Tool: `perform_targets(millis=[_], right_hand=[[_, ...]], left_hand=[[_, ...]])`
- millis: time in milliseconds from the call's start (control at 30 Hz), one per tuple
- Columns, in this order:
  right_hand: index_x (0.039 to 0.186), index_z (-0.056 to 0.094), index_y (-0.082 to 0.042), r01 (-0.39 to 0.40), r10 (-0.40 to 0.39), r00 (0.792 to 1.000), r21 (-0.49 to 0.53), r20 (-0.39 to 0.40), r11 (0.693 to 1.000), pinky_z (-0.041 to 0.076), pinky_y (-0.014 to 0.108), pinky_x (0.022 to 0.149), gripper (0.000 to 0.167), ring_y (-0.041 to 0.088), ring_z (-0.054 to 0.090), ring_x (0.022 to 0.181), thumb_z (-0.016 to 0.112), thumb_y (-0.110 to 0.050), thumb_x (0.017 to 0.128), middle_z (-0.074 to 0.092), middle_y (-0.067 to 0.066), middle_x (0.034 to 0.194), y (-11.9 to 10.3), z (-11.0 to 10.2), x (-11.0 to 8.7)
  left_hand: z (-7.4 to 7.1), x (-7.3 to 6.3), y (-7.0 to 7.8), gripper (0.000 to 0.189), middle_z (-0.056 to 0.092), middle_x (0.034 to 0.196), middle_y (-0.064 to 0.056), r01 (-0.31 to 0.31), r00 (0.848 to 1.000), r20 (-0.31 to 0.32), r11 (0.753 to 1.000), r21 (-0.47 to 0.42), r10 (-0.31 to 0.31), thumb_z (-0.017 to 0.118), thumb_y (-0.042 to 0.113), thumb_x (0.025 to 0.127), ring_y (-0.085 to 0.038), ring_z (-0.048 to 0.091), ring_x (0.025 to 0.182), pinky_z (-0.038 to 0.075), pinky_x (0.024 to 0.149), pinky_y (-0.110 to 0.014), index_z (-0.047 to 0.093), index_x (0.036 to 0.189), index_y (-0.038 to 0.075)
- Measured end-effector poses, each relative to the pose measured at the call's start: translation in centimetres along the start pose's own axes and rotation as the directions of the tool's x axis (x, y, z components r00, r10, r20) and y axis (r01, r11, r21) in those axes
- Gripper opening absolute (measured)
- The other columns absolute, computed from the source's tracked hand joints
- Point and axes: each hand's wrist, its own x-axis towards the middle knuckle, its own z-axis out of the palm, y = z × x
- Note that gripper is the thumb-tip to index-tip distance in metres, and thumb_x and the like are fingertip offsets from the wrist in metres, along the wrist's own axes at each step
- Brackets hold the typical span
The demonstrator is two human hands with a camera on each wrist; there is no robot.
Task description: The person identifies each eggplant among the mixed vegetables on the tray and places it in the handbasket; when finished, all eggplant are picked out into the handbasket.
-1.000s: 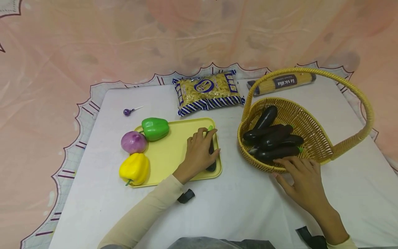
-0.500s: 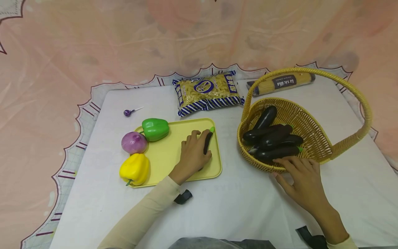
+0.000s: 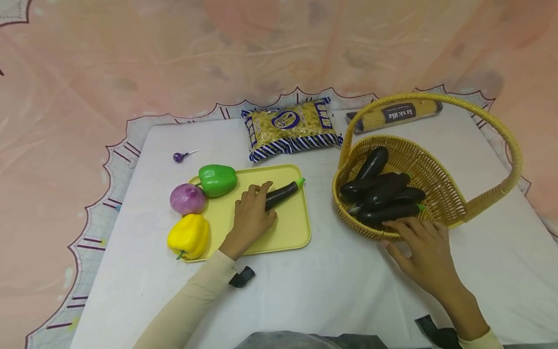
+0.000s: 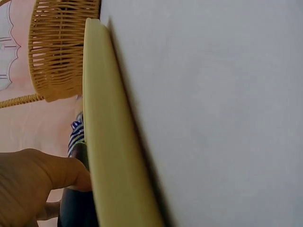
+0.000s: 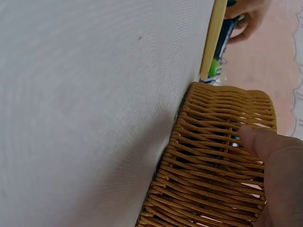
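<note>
My left hand [image 3: 253,215] holds a dark eggplant [image 3: 281,195] with a green stem end, lying slantwise over the yellow tray [image 3: 287,232]. In the left wrist view the thumb [image 4: 75,175] presses the eggplant's side, just behind the tray's edge [image 4: 111,142]. My right hand [image 3: 425,254] grips the near rim of the wicker basket [image 3: 440,194], fingers over the rim. Its thumb [image 5: 260,142] lies against the basket's outer wall in the right wrist view. Several eggplants [image 3: 383,191] are piled in the basket. The fingertips inside the basket are partly hidden.
A green bell pepper [image 3: 218,180], a purple onion [image 3: 188,199] and a yellow bell pepper [image 3: 189,236] line the tray's left side. Behind stand a pasta bag [image 3: 289,130] and a spaghetti pack [image 3: 398,115]. A lollipop [image 3: 178,157] lies at back left. The basket's tall handle [image 3: 501,128] arches up.
My left hand has moved left from the tray's right edge, bringing the eggplant along and turning it from nearly lengthwise to slanted. The right hand and basket have stayed put.
</note>
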Motion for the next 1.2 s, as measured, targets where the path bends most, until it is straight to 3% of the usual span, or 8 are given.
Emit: perform_targets(millis=[433,733,1200], right_hand=[[0.107,0.07,-0.01,-0.004,0.004,1.0,0.003,-0.006,1.0,0.027,0.05,0.082,0.057,0.03,0.053,0.088,0.044,-0.059,0.097,0.065,0.01,0.097,0.1,0.2,0.0],[0.109,0.07,-0.012,-0.016,0.016,1.0,0.0,0.01,1.0,0.027,0.05,0.083,0.036,0.03,0.054,0.089,0.067,-0.041,0.088,0.065,0.009,0.098,0.1,0.1,-0.1],[0.109,0.07,-0.012,-0.024,0.024,1.0,0.003,0.007,1.0,0.028,0.051,0.084,0.034,0.03,0.054,0.09,0.073,-0.033,0.083,0.066,0.009,0.098,0.0,0.1,-0.1]], left_hand=[[0.0,0.0,-0.7,0.06,0.056,0.116,-0.022,0.011,0.999,-0.034,1.0,-0.008,-0.011,0.067,0.005,0.08,-0.04,0.051,0.099,0.041,0.079,-0.051,0.053,0.138,0.009],[0.0,0.4,-0.9,0.057,0.056,0.116,-0.021,0.015,0.999,-0.036,1.0,-0.02,-0.015,0.066,0.005,0.082,-0.04,0.052,0.099,0.041,0.079,-0.051,0.053,0.138,0.009],[0.0,1.1,-0.9,0.053,0.058,0.114,-0.02,0.016,0.999,-0.036,1.0,0.001,-0.016,0.064,0.006,0.084,-0.038,0.052,0.095,0.041,0.077,-0.049,0.055,0.136,0.009]])
